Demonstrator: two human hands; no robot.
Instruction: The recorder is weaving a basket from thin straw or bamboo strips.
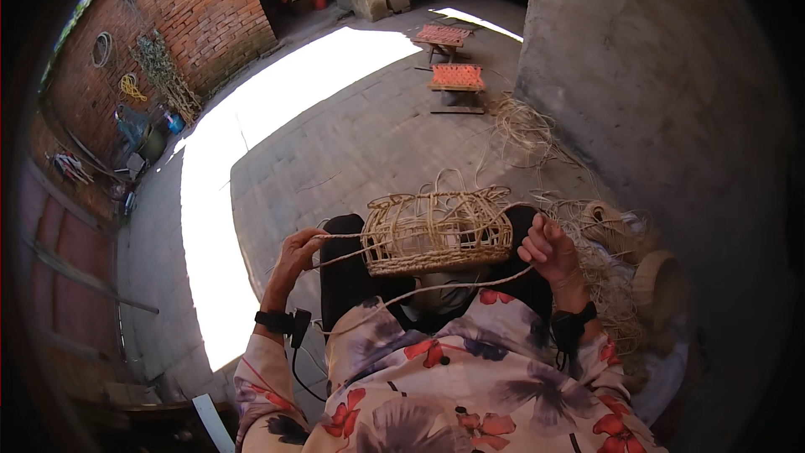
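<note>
A half-woven straw basket (438,232) rests on my knees, its open frame of pale rope facing away from me. My left hand (295,256) is closed on a straw rope strand (344,237) that runs from the basket's left side. My right hand (549,250) grips another length of rope strand (453,283) at the basket's right end; that length sags across my lap toward my left side. Both wrists wear dark bands.
Loose straw and rope coils (608,252) pile at my right beside a concrete wall (654,92). Two small woven stools (457,77) stand farther out on the paved yard. A brick wall (193,17) with hung tools lies to the left.
</note>
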